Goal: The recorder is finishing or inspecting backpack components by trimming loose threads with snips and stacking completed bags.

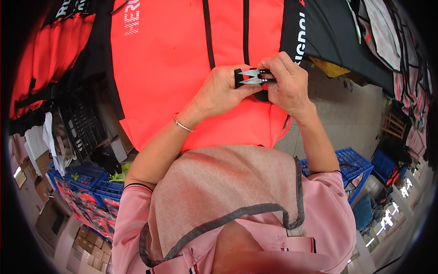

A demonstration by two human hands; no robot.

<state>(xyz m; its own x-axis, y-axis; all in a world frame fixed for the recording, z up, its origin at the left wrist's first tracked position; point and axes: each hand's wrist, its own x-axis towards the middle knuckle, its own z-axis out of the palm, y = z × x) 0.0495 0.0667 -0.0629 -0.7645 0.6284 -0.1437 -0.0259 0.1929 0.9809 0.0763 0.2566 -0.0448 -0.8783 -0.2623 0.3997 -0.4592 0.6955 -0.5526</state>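
Observation:
A large bright coral-red fabric bag (159, 59) with black side panels and black straps (208, 34) lies in front of me. Over its lower part, my right hand (289, 86) grips small thread snips (251, 81) with black handles. Their two pointed blades are spread apart and point left. Facing them, my left hand (216, 93) is closed, with a short black strap end (238, 78) pinched between thumb and fingers. The blade tips are close to that strap end; whether they touch it, I cannot tell. My right palm's contents are partly hidden.
More red and black fabric pieces (59, 55) hang at the left. Blue plastic crates (349, 166) stand on both sides of me. Greyish edged fabric pieces (388, 32) hang at the upper right. A thin patterned cloth with dark edging (228, 182) covers my front.

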